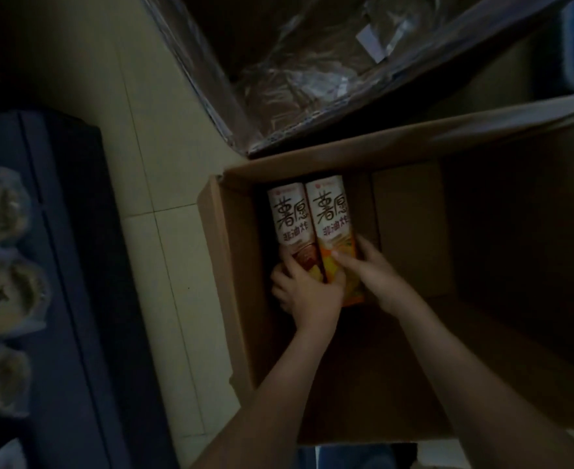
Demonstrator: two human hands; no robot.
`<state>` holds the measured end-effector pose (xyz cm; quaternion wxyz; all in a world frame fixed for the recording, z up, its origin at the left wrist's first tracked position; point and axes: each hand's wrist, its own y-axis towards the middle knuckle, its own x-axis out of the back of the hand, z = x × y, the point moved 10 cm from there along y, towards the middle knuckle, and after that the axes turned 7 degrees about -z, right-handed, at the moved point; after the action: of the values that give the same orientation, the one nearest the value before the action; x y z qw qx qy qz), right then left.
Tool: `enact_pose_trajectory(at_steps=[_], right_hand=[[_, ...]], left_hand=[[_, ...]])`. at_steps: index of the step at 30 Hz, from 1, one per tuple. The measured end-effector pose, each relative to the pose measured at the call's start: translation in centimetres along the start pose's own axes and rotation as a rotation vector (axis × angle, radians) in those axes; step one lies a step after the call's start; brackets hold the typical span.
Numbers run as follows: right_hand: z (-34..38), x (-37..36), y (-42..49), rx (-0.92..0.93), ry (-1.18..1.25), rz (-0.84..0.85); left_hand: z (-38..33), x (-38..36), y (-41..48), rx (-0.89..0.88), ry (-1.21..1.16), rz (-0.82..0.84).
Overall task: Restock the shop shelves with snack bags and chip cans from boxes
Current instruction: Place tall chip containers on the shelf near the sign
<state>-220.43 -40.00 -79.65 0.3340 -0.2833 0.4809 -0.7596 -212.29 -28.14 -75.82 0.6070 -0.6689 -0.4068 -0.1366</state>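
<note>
Two chip cans lie side by side at the far left of an open cardboard box (231, 265) on the floor. The left can (290, 221) has a brown lower band, and the right can (333, 214) has an orange one. My left hand (307, 292) grips the near end of the left can, fingers curled round it. My right hand (373, 272) holds the near end of the right can, thumb on top and fingers down its right side. The remainder of the box floor is dark and bare.
A second open box (278, 79) with crumpled clear plastic inside stands just beyond. Pale floor tiles (163, 170) run along the left of the box. A dark blue shelf (69, 265) at the left edge carries several pale snack bags (1, 292).
</note>
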Motion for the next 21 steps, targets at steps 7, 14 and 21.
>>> enact_pose_trajectory(at_steps=[7, 14, 21], right_hand=[[-0.7, 0.5, 1.4, -0.056, 0.027, 0.063], [-1.5, 0.4, 1.8, -0.061, 0.133, 0.102], [-0.2, 2.0, -2.9, -0.009, 0.267, 0.111]], left_hand=[[0.3, -0.8, 1.2, 0.031, -0.423, 0.15], [1.1, -1.0, 1.7, 0.067, -0.477, 0.171], [0.9, 1.0, -1.7, 0.024, -0.555, 0.183]])
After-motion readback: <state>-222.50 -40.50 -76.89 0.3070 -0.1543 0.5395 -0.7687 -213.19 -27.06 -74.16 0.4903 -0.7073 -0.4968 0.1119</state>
